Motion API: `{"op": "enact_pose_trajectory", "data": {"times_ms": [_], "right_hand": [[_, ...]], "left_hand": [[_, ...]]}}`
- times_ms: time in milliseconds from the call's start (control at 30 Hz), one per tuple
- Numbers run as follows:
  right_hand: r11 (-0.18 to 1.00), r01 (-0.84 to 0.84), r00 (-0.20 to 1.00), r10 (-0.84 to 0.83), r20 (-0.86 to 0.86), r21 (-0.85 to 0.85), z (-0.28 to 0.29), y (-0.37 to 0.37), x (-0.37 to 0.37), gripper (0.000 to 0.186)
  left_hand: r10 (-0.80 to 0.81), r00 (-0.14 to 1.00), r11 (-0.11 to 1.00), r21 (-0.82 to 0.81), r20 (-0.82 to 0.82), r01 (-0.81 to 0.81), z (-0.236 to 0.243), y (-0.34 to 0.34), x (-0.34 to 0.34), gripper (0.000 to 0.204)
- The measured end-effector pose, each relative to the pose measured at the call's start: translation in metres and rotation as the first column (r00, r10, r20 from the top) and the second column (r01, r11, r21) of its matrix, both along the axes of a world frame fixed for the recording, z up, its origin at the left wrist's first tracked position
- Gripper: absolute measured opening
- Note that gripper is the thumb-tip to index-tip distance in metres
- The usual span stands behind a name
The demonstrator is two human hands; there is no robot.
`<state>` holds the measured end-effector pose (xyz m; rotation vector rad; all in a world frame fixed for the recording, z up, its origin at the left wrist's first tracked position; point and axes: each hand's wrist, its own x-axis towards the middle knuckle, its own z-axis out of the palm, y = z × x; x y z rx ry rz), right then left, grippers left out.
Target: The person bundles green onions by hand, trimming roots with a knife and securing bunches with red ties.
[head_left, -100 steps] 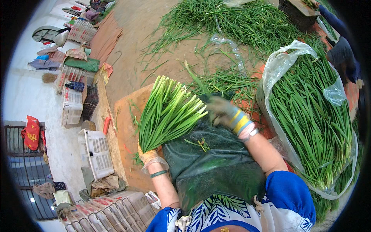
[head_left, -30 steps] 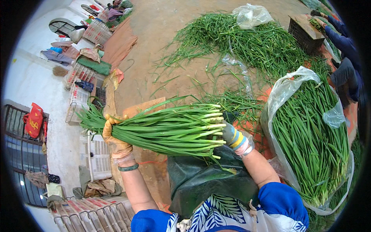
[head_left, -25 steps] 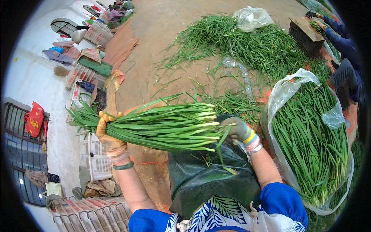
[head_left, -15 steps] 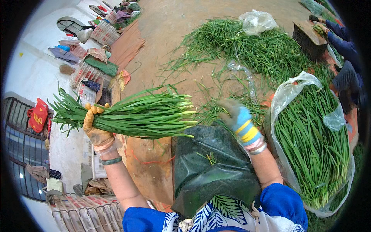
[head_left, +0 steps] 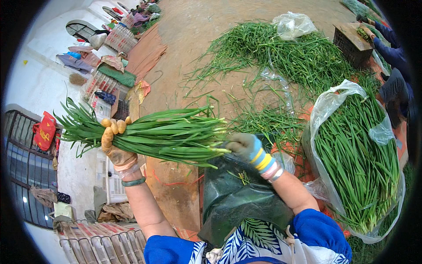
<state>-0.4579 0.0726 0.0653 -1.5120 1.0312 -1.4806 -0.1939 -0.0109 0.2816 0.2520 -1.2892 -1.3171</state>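
Observation:
A thick bunch of garlic chives (head_left: 176, 134) lies level across the view, its leaf tips to the left and its pale cut ends to the right. My left hand (head_left: 115, 136), in a tan glove, is wrapped round the bunch near the leafy end and holds it up. At the pale ends is my right hand (head_left: 244, 147), in a grey glove with a striped cuff, its fingers closed at a stalk end. Exactly what is pinched there is partly hidden. Over my lap lies a dark green plastic sheet (head_left: 246, 198) with a few leaf scraps on it.
To the right stands a clear plastic bag (head_left: 314, 132) full of garlic chives. Beyond it, a heap of loose greens (head_left: 303, 57) covers the floor, with a crumpled clear bag (head_left: 292, 26) on top. A co-worker's sleeve (head_left: 389, 55) shows beside a dark crate (head_left: 351, 48).
My right hand has moved left from beside the bunch to its pale ends, and its fingers have closed there. The bunch has shifted slightly right and down in my left hand.

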Motion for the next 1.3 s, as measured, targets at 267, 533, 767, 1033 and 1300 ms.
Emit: {"op": "enact_pose_trajectory", "data": {"times_ms": [267,533,767,1033,1300], "right_hand": [[0.974,0.214,0.897,-0.228,-0.379,-0.081,0.003,-0.026,-0.037,0.088],[0.939,-0.155,0.902,0.262,0.344,-0.307,0.044,-0.054,0.012,0.028],[0.925,-0.374,0.558,0.173,0.812,0.060,0.030,-0.044,0.005,0.016],[0.909,-0.363,0.551,0.034,0.834,0.203,-0.008,-0.018,-0.034,0.020],[0.845,0.458,0.376,0.095,-0.922,0.274,-0.044,-0.025,-0.100,0.063]], "left_hand": [[0.077,0.997,0.995,0.069,0.018,-0.078,-0.003,-0.002,0.001,0.024],[0.113,0.993,0.985,0.129,0.014,-0.114,-0.012,-0.013,-0.015,0.024],[0.064,0.996,0.986,0.149,0.067,-0.074,-0.021,-0.016,-0.004,0.034],[0.113,0.994,0.979,0.168,-0.002,-0.112,-0.033,-0.019,0.010,0.033],[-0.153,0.983,0.985,0.070,-0.102,0.161,-0.007,-0.015,0.018,0.023]]}}
